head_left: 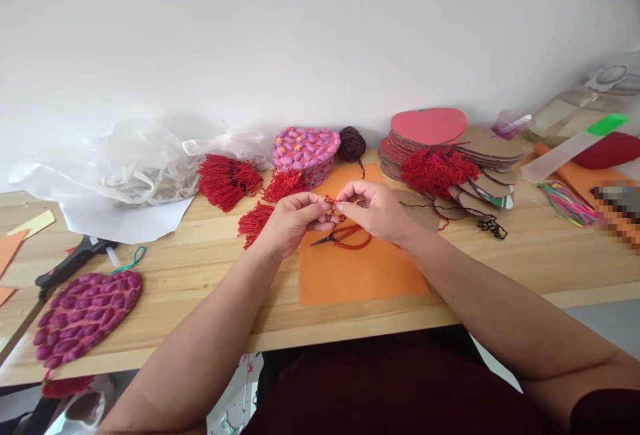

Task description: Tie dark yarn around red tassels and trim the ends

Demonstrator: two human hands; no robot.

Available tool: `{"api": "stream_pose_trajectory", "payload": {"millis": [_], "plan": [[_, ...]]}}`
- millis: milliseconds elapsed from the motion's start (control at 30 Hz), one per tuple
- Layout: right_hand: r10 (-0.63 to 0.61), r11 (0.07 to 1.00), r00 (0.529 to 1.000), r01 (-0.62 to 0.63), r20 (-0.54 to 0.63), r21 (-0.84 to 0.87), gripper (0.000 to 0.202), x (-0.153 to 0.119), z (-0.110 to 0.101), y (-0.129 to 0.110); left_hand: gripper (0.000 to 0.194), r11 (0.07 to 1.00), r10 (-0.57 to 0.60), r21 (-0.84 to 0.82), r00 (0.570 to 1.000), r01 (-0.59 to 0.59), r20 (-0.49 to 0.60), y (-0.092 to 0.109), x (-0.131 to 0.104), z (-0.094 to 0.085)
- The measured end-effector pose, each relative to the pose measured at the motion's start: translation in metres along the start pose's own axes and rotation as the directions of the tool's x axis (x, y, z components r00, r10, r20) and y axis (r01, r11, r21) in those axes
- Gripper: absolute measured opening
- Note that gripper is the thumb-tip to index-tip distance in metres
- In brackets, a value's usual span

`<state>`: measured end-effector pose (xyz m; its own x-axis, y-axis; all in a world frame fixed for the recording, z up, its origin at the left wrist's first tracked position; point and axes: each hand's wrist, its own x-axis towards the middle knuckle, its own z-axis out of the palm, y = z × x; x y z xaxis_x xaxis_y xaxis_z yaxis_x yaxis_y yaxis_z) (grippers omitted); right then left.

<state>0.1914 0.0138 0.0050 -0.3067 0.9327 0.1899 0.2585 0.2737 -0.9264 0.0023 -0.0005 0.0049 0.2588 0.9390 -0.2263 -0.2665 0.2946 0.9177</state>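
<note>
My left hand (pixel 299 220) and my right hand (pixel 369 208) meet above an orange sheet (pixel 360 275), fingertips pinched on a small piece of red yarn (pixel 331 203). Dark yarn trails away to the right of my right hand across the table. Just below the hands, scissors with orange handles (pixel 350 238) lie on the sheet, blades pointing left. Red yarn tassels (pixel 255 223) rest beside my left hand, and more red tassels (pixel 229 181) lie behind them.
Behind stand a pink-purple heart stack (pixel 307 148), a dark yarn ball (pixel 352 144) and stacked cardboard hearts (pixel 429 127). Left are plastic bags (pixel 150 161), a glue gun (pixel 75 261) and a purple heart (pixel 87 315). A clear jar (pixel 590 101) stands right.
</note>
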Motion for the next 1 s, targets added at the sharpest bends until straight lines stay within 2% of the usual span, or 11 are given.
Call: {"api": "stream_pose_trajectory", "payload": {"millis": [167, 267, 333, 400, 467, 667, 833, 1000], "plan": [[-0.119, 0.953, 0.978, 0.064, -0.171, -0.298, 0.005, 0.004, -0.011, 0.002, 0.029, 0.996, -0.026, -0.09, 0.999, 0.023, -0.038, 0.002, 0.001, 0.001], [-0.108, 0.983, 0.965, 0.068, -0.24, -0.171, 0.008, 0.003, -0.012, -0.004, 0.028, 0.994, -0.01, -0.108, 0.998, 0.003, -0.067, 0.002, 0.001, 0.0], [-0.051, 0.999, 0.985, 0.048, -0.163, -0.023, 0.017, 0.0, -0.008, -0.009, 0.029, 0.995, 0.01, -0.095, 0.997, -0.018, -0.077, 0.001, 0.002, 0.0], [-0.008, 0.999, 0.998, 0.011, -0.055, 0.043, 0.021, -0.003, -0.002, -0.011, 0.031, 0.996, 0.041, -0.076, 0.995, -0.048, -0.086, 0.0, 0.003, -0.001], [0.002, 1.0, 1.0, -0.001, -0.019, 0.03, 0.019, -0.006, 0.004, -0.008, 0.033, 0.995, 0.072, -0.058, 0.993, -0.078, -0.099, -0.001, 0.003, -0.001], [-0.053, 0.996, 0.995, 0.046, -0.088, -0.077, 0.018, -0.005, 0.012, 0.002, 0.036, 0.994, 0.104, 0.003, 0.988, -0.105, -0.117, -0.006, 0.001, 0.005], [0.01, 0.999, 0.996, -0.007, -0.093, 0.034, 0.015, -0.003, 0.012, 0.001, 0.038, 0.988, 0.152, 0.061, 0.979, -0.145, -0.134, -0.01, 0.002, 0.008], [0.092, 0.98, 0.994, -0.078, -0.067, 0.185, 0.012, 0.0, 0.013, 0.003, 0.04, 0.994, 0.102, 0.054, 0.988, -0.097, -0.113, -0.009, 0.001, 0.008]]}}
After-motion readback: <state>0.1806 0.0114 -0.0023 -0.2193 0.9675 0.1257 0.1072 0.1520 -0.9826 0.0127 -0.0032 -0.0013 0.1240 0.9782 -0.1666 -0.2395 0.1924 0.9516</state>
